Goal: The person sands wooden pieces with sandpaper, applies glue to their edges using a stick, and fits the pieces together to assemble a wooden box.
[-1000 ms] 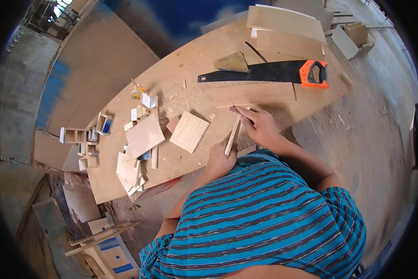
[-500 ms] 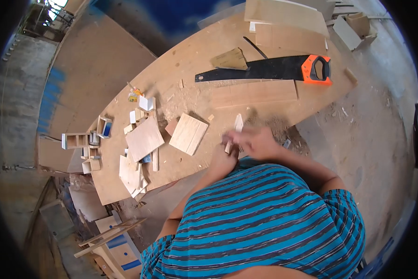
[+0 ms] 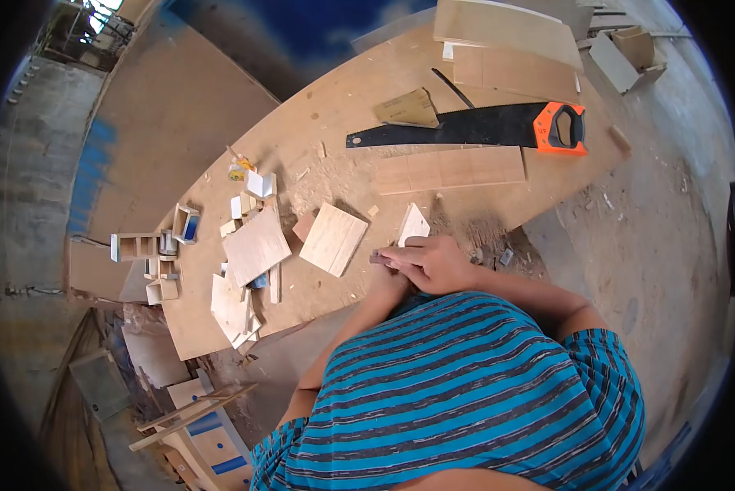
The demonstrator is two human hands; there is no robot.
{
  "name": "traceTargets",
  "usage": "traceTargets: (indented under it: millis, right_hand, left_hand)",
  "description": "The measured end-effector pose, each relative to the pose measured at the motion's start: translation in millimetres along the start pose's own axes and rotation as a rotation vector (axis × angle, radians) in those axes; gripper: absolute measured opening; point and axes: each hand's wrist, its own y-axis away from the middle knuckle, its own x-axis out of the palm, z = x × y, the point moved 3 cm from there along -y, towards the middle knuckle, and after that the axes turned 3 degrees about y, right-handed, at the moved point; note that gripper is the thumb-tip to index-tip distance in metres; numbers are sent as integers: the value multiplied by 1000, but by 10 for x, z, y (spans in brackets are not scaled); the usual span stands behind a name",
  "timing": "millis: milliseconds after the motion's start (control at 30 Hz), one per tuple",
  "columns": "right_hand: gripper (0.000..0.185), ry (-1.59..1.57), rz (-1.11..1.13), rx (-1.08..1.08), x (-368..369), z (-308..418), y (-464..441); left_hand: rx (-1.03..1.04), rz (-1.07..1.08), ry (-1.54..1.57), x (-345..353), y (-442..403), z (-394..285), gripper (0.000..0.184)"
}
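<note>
My two hands meet at the near edge of the wooden worktable (image 3: 326,307). My left hand (image 3: 390,280) is closed round a small piece of wood, now mostly covered by my other hand. Over it lies my right hand (image 3: 438,266), its fingers bent and pressed down. A small flat brown piece (image 3: 379,257) sticks out at the fingertips; whether it is sandpaper or wood I cannot tell. Just beyond my right hand is a pale pointed strip of wood (image 3: 414,223). To the left lies a square wooden board (image 3: 333,239).
A handsaw (image 3: 498,125) with an orange and black handle touches a piece of sandpaper (image 3: 410,109). Nearer lies a long thin board (image 3: 451,169). Stacked panels (image 3: 510,37) occupy the far right. Small wooden boxes (image 3: 135,246) stand at the left edge. Sawdust covers the middle.
My right hand was blurred and raised over the small wood piece; now it rests still across my left hand. The brown piece now shows at the fingertips. The view has shifted slightly.
</note>
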Motion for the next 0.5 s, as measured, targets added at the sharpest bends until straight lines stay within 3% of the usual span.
traceTargets:
  millis: [33, 100, 167, 233, 300, 367, 500]
  right_hand:
    - [33, -30, 14, -19, -7, 57, 5]
    - [30, 23, -34, 101, 8, -235, -70]
    - [28, 112, -198, 135, 167, -614, -41]
    - [25, -115, 49, 78, 118, -84, -53]
    - [26, -26, 47, 39, 122, 17, -2]
    - [25, 76, -80, 169, 158, -461, -38]
    - [24, 157, -155, 265, 227, -698, -33]
  left_hand:
    - [197, 3, -78, -22, -43, -81, 20]
    - [-424, 2, 259, 8, 44, -87, 18]
    - [-466, -3, 320, 3, 54, 9, 20]
    - [-467, 68, 320, -33, -35, 257, 24]
    - [-476, 26, 394, -53, 10, 168, 32]
    - [-493, -9, 466, -49, 77, 51, 42]
    - [-748, -11, 665, -157, 86, 97, 32]
